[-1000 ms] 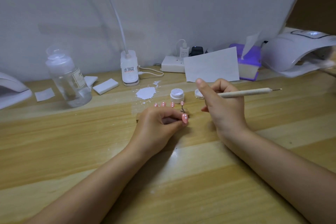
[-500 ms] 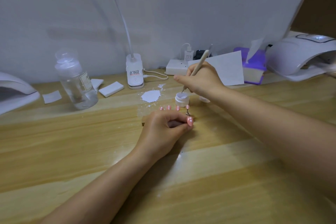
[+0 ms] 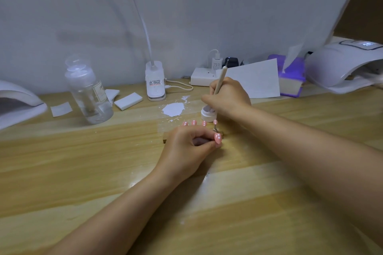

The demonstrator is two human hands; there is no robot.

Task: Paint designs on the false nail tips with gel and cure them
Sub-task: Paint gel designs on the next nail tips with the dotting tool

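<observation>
The right hand [image 3: 228,97] grips one dotting pen [image 3: 219,80], its tip in the single white gel jar [image 3: 207,114]. The left hand [image 3: 186,149] pinches one pink nail tip [image 3: 218,138]; four more [image 3: 204,123] stand just behind. Labels on the bottle [image 3: 89,91] and lamp base [image 3: 155,83] are illegible.

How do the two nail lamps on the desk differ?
The right lamp sits at the back edge with a lit display on top; the left lamp shows no light. The right lamp is seen nearly whole, its opening facing left and forward; the left lamp is cut off by the frame edge, its dark opening facing right. Both are white, domed and rest on the wooden desk.
</observation>
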